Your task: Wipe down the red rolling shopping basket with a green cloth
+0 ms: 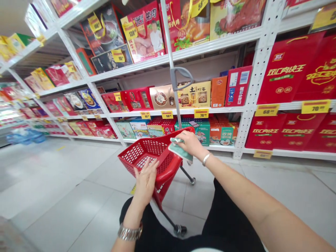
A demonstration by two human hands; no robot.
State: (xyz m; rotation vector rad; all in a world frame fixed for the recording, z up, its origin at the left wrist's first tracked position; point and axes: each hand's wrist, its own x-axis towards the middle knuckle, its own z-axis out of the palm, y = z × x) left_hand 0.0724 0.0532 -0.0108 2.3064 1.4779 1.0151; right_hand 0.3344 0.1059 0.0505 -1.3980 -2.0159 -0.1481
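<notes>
A red basket (pixel 136 153) on wheels stands tilted in the aisle, near centre, its open top turned left and far. The floor (pixel 65 182) to the left and far left is open tile, running well back along the aisle. To the right the floor is also open as far as the shelf foot. The shelves (pixel 223 110) run across the far side, with the lowest board just beyond the basket's far rim. Boxes (pixel 286 70) and yellow price tags (pixel 201 113) line their edges. A pole (pixel 175 94) rises from the basket's far side to a grey handle (pixel 181 75), which stands in front of the middle shelf. One wheel (pixel 180 230) sits near, between the person's legs. A second wheel (pixel 193 181) sits further right, below the right forearm. The left hand (pixel 145 182) lies flat and open on the basket's near wall, fingers straight and close together, tips at the rim, gripping nothing. The right hand (pixel 190 143) is closed around a teal cloth (pixel 181 151) and presses it on the basket's far right rim, beside the pole's base. Part of the cloth hangs down over the outside of that rim. The basket's contents cannot be told.
</notes>
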